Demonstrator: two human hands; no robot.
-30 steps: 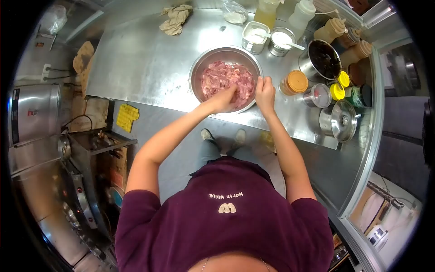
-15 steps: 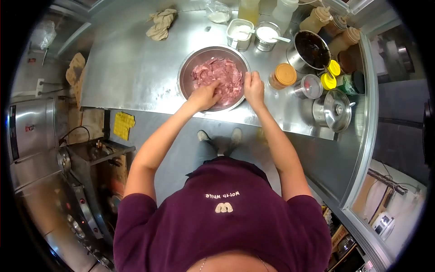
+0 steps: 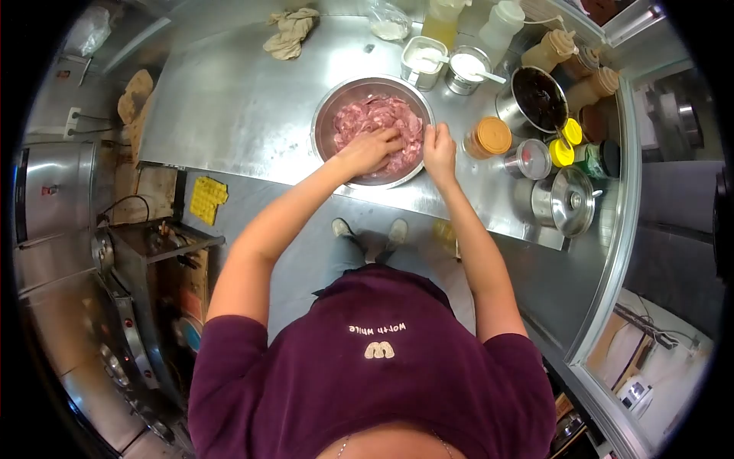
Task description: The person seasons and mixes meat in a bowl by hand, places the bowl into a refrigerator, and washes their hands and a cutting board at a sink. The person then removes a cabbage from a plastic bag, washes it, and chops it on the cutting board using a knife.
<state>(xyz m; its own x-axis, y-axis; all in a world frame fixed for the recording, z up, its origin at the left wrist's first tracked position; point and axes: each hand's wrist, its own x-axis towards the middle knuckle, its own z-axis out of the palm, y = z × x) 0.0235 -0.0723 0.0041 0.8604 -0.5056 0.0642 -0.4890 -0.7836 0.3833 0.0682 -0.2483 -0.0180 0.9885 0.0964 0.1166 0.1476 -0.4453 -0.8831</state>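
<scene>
A round metal bowl (image 3: 325,109) holds raw sliced meat (image 3: 375,115), pink and wet-looking. My left hand (image 3: 371,151) reaches into the bowl from the near left, its curled fingers closed on some of the meat and the fingertips partly buried. At the bowl's right side, my right hand (image 3: 440,151) is closed on the rim, thumb uppermost.
Right of the bowl stand an orange-lidded jar (image 3: 489,138), a pot of dark sauce (image 3: 533,99) and a lidded steel pot (image 3: 569,200). Behind are two containers of white powder (image 3: 424,57) (image 3: 468,65) and squeeze bottles (image 3: 550,50). A cloth (image 3: 290,34) lies at the back left of the steel counter (image 3: 222,99).
My left hand has shifted within the meat, its fingers now more curled and turned rightward. The meat is rearranged. My right hand stays on the rim; the view has shifted slightly.
</scene>
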